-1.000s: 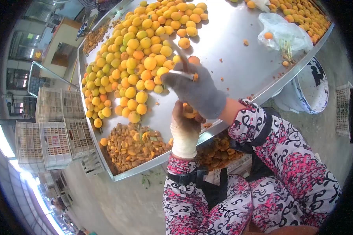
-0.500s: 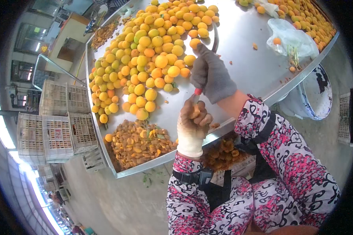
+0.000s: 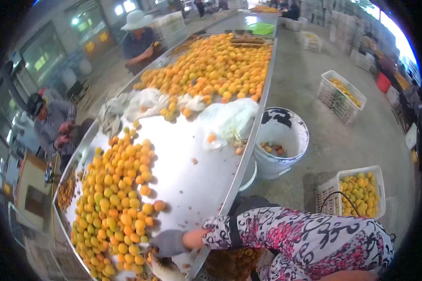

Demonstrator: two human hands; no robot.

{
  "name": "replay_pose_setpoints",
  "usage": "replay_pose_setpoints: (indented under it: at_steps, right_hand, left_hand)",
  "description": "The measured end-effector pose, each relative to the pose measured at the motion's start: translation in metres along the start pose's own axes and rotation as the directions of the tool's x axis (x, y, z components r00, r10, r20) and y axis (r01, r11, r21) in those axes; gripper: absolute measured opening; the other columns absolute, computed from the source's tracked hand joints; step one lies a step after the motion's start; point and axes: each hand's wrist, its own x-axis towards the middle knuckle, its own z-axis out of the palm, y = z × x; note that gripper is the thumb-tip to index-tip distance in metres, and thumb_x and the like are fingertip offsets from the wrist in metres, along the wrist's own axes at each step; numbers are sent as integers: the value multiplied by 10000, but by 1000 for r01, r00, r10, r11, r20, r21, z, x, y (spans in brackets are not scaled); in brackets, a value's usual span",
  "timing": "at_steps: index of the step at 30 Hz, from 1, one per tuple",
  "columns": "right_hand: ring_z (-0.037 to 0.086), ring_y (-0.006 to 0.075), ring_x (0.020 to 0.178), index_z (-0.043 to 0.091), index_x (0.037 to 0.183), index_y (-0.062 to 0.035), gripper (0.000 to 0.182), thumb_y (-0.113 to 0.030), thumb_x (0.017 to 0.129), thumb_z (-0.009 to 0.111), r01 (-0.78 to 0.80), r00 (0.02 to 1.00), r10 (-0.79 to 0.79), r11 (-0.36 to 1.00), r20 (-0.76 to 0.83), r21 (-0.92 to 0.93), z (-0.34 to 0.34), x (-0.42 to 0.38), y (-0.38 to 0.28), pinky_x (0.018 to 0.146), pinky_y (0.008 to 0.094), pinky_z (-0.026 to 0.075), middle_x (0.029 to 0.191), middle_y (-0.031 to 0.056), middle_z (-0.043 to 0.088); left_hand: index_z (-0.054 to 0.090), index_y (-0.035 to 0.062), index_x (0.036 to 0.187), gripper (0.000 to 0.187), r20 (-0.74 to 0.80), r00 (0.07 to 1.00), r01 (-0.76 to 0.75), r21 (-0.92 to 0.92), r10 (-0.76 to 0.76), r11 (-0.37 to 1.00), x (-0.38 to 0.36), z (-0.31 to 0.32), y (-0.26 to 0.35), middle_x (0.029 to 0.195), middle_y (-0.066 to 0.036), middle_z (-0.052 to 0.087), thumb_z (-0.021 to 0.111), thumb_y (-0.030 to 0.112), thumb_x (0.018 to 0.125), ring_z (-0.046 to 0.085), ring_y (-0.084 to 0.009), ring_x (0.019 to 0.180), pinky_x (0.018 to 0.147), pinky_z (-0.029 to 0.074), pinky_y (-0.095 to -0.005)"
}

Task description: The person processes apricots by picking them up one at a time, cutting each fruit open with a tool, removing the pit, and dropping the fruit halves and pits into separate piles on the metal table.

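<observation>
My right hand point(image 3: 169, 242), in a grey glove, is low in the view over the metal table's near part, beside a heap of yellow-orange apricots point(image 3: 112, 206). Its fingers look curled, but blur hides what they hold. Just below, at the bottom edge, is my left hand point(image 3: 166, 270) in a pale glove with bare fingertips. It is close to the right hand's fingers, mostly cut off and smeared, so its grip does not show. Loose apricots lie right beside both hands.
The metal table point(image 3: 183, 159) carries a crumpled plastic bag point(image 3: 227, 119) and a far apricot pile point(image 3: 211, 65). A white bucket point(image 3: 281, 161) stands by its right edge; apricot crates point(image 3: 358, 194) sit on the floor. One person point(image 3: 54, 124) is at left, another point(image 3: 138, 44) farther back.
The view has swung up and right, bringing the far table, bucket, crates and people into sight. My hands now appear lower left; the red handle seen between them earlier is no longer visible.
</observation>
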Motion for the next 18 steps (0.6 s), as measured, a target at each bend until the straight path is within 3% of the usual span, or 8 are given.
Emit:
replay_pose_setpoints:
  at_steps: [4,6,7,9,14,16,17,18]
  right_hand:
    - [612,338,767,540,995,-70,323,-264,736,534,-36,995,41,998,96,-59,-19,-7,-8,695,439,467,810,164,622]
    - [611,343,765,538,1001,-73,319,-243,732,537,-31,994,38,997,104,-68,-21,-12,-7,691,441,468,824,157,626]
    - [613,341,764,538,1001,-76,316,-241,731,536,-31,997,38,995,69,-95,-16,-10,-1,686,440,468,818,156,627]
    - [614,339,763,537,1001,-80,313,-239,730,536,-32,999,36,992,29,-121,-18,-8,-1,680,440,467,813,155,628]
    - [620,336,766,529,1087,-100,362,-312,794,523,-84,996,83,993,-12,-88,-31,-9,-1,709,439,470,793,153,636]
    - [609,341,829,542,1065,-85,385,-357,792,541,-123,992,123,992,6,0,-42,-13,-4,751,435,465,861,172,631]
    - [598,347,892,556,1043,-70,417,-403,791,559,-160,987,158,983,29,92,-46,-15,-7,793,431,461,929,190,626]
    - [594,349,891,551,1045,-63,429,-419,805,544,-148,988,153,982,-36,118,-46,-15,-4,797,433,458,934,189,621]
  left_hand:
    - [455,-15,1259,386,80,989,130,-91,-123,987,0,-5,-5,1204,-144,523,426,200,940,501,-234,1100,979,345,-371]
    - [452,-27,1251,394,43,985,-168,470,168,866,-8,-1,-7,1216,-142,514,409,219,945,515,-244,1085,914,413,-357]
    - [452,-27,1251,394,45,984,-172,473,172,864,-10,2,-5,1216,-142,514,409,219,945,515,-244,1085,914,413,-357]
    - [434,-30,1261,395,-87,995,-41,115,51,993,-13,16,11,1242,-147,498,414,202,942,530,-253,1079,864,457,-340]
    - [426,-19,1261,385,3,998,-67,231,68,971,-12,-19,12,1223,-165,491,415,189,938,554,-276,1013,838,481,-365]
    - [436,-23,1242,398,-161,986,0,290,49,957,-17,-16,20,1154,-170,522,452,203,915,560,-269,971,825,489,-366]
    - [442,-24,1230,423,94,970,-234,594,222,770,-12,-49,1,1081,-175,552,507,198,875,565,-252,945,813,493,-359]
    - [442,-24,1230,423,91,971,-232,594,223,770,-9,-47,3,1081,-175,552,507,198,875,565,-252,945,813,493,-359]
